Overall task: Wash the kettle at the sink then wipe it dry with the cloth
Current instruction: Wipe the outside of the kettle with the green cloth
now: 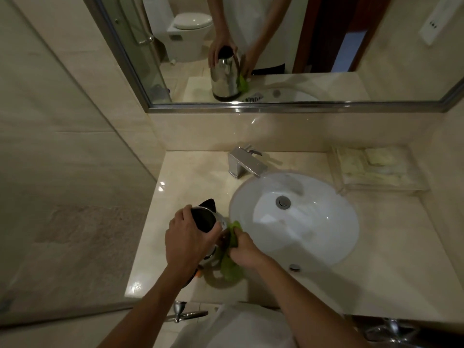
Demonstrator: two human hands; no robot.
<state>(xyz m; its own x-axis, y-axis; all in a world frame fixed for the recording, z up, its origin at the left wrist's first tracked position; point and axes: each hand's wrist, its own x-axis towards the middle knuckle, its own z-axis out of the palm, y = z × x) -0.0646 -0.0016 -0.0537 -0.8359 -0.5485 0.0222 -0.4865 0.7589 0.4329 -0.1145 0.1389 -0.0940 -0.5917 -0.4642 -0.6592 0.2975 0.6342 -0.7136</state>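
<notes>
**Kettle on the counter, cloth against its side**

One steel kettle (209,223) stands upright on the beige counter (180,177), just left of the basin's rim and near the counter's front edge. Its black lid faces the camera, with the spout pointing toward the back wall. The left hand (187,241) is cupped over the kettle's top, fingers curled around the upper rim and holding it. The right hand (244,252) grips one green cloth (229,264), its fingers bunched around the fabric and pressing it to the kettle's right side; the cloth's loose end hangs down to the counter beside the kettle's base.

To the right lies one white oval sink (324,237), with one drain at its middle and one overflow hole in the front wall. The cloth hand sits right at the sink's left rim. Bare counter runs behind the kettle up to the single chrome faucet (247,163), which stands at the back edge, well apart from the kettle. Left of the kettle a strip of counter shows before its edge meets the glass panel (75,172).

One folded pale towel (379,167) rests at the back right corner, beyond the sink. Above the backsplash, one framed mirror (276,46) reflects the kettle, cloth, both hands and one toilet.
</notes>
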